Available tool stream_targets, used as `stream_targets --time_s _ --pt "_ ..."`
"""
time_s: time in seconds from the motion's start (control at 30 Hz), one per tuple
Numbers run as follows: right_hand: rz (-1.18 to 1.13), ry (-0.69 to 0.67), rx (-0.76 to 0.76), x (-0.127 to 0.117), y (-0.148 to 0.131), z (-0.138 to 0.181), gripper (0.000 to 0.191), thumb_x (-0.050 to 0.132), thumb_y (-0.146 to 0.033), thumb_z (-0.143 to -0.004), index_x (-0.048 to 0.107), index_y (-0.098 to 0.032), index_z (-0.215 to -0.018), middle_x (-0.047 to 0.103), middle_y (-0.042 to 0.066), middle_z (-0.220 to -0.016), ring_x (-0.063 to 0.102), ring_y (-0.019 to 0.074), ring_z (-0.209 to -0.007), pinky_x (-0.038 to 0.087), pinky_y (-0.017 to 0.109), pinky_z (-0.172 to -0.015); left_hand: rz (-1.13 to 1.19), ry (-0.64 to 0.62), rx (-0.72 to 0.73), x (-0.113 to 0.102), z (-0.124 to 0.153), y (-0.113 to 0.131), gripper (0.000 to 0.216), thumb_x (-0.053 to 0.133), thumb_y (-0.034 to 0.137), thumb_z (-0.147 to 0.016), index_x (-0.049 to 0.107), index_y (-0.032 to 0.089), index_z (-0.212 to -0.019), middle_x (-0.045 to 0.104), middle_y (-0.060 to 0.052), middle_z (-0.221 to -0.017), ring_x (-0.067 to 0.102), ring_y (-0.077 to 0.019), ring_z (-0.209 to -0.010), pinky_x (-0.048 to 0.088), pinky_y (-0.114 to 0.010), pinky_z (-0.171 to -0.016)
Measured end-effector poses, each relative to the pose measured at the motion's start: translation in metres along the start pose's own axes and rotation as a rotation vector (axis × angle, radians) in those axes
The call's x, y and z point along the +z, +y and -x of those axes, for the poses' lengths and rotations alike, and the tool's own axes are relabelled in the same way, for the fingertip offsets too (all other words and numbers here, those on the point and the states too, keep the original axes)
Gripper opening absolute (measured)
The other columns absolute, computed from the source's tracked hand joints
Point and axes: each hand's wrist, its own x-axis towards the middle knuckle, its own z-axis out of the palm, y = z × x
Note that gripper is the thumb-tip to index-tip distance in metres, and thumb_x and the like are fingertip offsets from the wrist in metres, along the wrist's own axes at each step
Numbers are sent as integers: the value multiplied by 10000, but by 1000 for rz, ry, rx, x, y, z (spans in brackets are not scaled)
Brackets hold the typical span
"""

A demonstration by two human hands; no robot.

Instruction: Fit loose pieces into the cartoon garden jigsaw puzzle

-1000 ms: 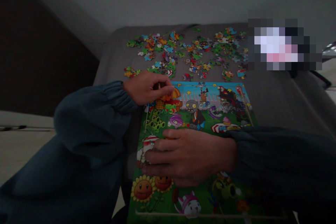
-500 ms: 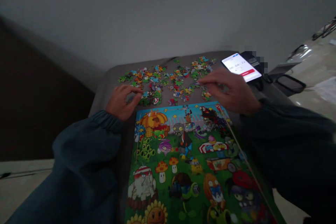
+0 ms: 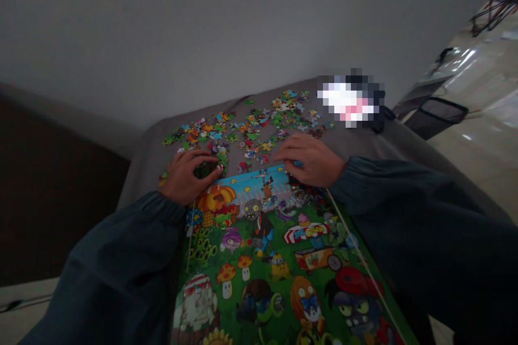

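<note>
A bright cartoon puzzle board (image 3: 279, 264) lies on a grey cushioned surface (image 3: 145, 172) in front of me. Beyond its far edge are several loose jigsaw pieces (image 3: 246, 129). My left hand (image 3: 188, 175) rests at the board's far left corner, fingers curled around some dark green pieces. My right hand (image 3: 311, 159) lies at the board's far right corner, fingers bent, with a small blue piece showing under the fingertips. Both arms wear dark blue sleeves.
A pixelated bright object (image 3: 350, 99) sits on the surface at the back right. A dark open frame (image 3: 441, 113) stands beyond the right edge over a pale floor. A plain wall rises behind. Dark furniture fills the left.
The view has tilted up and turned. My right hand came back from the loose pieces near the phone to the board's far right corner. My left hand closed over pieces at the far left corner.
</note>
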Motion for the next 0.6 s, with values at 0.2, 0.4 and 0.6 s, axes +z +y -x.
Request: stream_targets --time_s 0.2,0.4,0.6 --pt "101 -134 124 3 0 2 290 503 -197 -967 721 -172 -1156 702 100 -1105 571 261 -1097 448 448 -1021 -5 62 -47 4 -2 -9 319 631 560 -865 730 258 -894 722 -55 -1187 606 -303 -1187 399 -538 -1097" --pt "244 -364 83 6 -12 4 476 411 -476 -1056 523 -270 -1470 419 72 -1601 334 362 -1448 353 564 -1105 -38 119 -84 4 -1 -21 277 584 485 -892 686 242 -807 720 -77 -1180 590 -330 -1189 361 -599 -1110" --pt "204 -400 60 9 -10 0 473 361 -463 -1081 568 -204 -1418 491 52 -1563 284 305 -1517 304 528 -1168 -9 33 117 -4 4 -8 312 529 496 -937 746 301 -1047 671 -36 -1305 569 -287 -1266 353 -537 -1145"
